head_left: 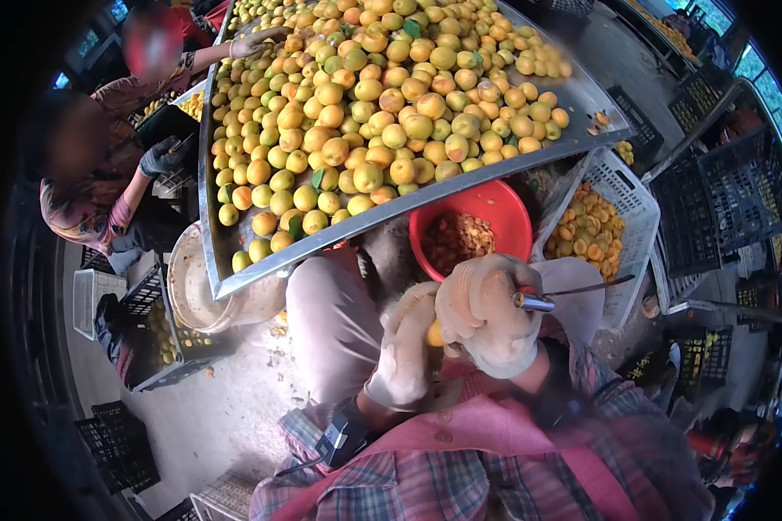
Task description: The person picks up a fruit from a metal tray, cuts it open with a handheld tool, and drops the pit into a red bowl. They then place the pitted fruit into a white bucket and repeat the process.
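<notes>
My left hand point(406, 343), in a pale glove, is closed round a yellow apricot point(435, 333), and only part of the fruit shows between my hands. Pressed close beside it, my gloved right hand point(488, 314) grips a knife point(534, 302). A shiny metal part and a thin dark blade stick out to the right of that fist. Just beyond my hands, a red bucket point(514, 196) holds brown apricot stones point(460, 239). Apricots point(365, 130) are heaped on the metal-edged table point(426, 188) in front of me.
A white crate point(639, 217) of split apricots stands at the right. To the left are a whitish bucket point(187, 278) and a dark crate point(182, 360) with fruit. Two people sit at left; one gloved hand point(261, 42) reaches onto the heap, another point(162, 156) holds a dark tool.
</notes>
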Demonstrator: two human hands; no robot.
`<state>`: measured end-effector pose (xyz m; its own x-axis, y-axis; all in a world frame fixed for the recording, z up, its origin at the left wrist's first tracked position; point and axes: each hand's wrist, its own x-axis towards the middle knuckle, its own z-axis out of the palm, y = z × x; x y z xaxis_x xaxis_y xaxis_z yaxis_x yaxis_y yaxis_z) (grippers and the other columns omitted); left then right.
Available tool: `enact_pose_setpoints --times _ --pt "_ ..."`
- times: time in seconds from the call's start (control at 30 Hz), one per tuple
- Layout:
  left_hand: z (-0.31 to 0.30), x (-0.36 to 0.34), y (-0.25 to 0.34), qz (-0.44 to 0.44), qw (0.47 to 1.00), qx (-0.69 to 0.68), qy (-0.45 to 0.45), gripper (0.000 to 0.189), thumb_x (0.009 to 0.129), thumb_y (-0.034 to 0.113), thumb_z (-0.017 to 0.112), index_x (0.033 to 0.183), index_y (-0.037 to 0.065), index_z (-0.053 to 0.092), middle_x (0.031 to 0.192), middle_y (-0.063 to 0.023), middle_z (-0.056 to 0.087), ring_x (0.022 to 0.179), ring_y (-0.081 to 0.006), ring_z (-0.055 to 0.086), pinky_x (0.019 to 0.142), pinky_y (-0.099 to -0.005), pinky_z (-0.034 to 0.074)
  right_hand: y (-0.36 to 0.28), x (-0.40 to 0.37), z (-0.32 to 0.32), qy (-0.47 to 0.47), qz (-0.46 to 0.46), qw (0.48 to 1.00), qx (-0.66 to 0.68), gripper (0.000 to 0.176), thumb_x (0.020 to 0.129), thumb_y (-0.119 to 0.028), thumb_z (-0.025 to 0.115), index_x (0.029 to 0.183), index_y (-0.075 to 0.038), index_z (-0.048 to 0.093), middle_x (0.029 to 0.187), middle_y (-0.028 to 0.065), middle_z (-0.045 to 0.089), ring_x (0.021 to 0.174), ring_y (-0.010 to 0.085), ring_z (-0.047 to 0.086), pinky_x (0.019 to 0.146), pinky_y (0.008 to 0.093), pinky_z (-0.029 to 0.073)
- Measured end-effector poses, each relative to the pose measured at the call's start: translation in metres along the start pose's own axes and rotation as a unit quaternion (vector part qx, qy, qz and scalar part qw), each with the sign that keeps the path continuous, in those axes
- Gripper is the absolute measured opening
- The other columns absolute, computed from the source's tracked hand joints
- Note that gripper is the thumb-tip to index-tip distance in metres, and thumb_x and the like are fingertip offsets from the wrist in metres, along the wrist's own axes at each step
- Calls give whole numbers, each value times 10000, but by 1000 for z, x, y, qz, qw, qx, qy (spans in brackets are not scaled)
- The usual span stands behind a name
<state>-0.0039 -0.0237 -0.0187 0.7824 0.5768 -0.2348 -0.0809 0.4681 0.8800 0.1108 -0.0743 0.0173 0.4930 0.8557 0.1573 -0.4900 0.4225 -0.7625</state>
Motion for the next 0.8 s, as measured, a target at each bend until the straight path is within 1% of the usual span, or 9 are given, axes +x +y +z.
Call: enact_pose_setpoints --times 0.13,0.2,0.27,0.37,0.4,0.5,0.63,0.67,0.8 --pt "-5 0 -14 30 993 102 51 329 961 238 437 1154 -8 541 947 -85 604 734 -147 578 650 -235 440 33 -2 -27 21 70 994 87 359 885 -36 491 548 -89 376 537 50 424 424 172 401 382 296 314" --pt "-11 2 -34 8 993 80 85 313 939 215 480 1146 -11 544 946 -96 606 763 -177 591 668 -261 452 36 2 -28 -108 53 983 139 337 829 -78 540 528 -91 388 520 45 413 418 169 371 396 305 299" --pt "-18 5 -50 192 939 271 87 327 863 143 566 1150 -12 545 991 -139 604 868 -277 605 755 -333 472 38 -1 -26 -171 45 970 165 331 801 -98 564 518 -92 394 512 42 408 415 167 356 404 310 292" --pt "-23 6 -50 120 973 194 44 382 809 87 603 1175 -5 539 1063 -180 589 983 -350 577 854 -379 459 42 -20 -15 55 63 988 -129 322 698 -188 610 483 -117 381 476 32 367 427 173 370 405 313 262" --pt "-27 9 -55 142 964 225 10 410 823 94 598 1213 -4 520 1119 -179 581 1037 -322 574 885 -355 450 42 -10 -30 -145 12 987 75 279 754 -161 592 542 -84 428 526 48 437 450 167 404 419 307 294" --pt "-28 11 -48 51 993 104 -14 420 830 86 583 1234 -1 507 1124 -168 581 1070 -291 563 896 -352 448 34 -19 -23 -79 36 996 32 280 859 -125 538 596 -51 475 576 61 478 480 178 439 443 319 331" --pt "-32 4 -76 142 977 151 39 320 935 188 523 1210 24 525 1058 -121 604 989 -258 596 846 -341 477 33 -16 -33 -101 73 990 59 294 920 -112 495 637 -36 508 605 68 504 492 187 457 454 325 356" --pt "-26 11 -54 -114 981 -159 6 322 975 321 494 1148 56 554 1026 -83 629 931 -218 608 792 -329 491 37 -16 -41 -129 91 984 82 293 925 -115 487 644 -36 512 607 69 506 491 189 458 454 325 359" --pt "-16 13 -33 -253 916 -308 32 306 999 349 441 1095 88 569 1004 -53 639 911 -175 604 743 -317 494 52 -13 -74 -237 158 942 177 296 944 -126 453 672 -38 530 616 70 515 488 195 461 454 325 371"
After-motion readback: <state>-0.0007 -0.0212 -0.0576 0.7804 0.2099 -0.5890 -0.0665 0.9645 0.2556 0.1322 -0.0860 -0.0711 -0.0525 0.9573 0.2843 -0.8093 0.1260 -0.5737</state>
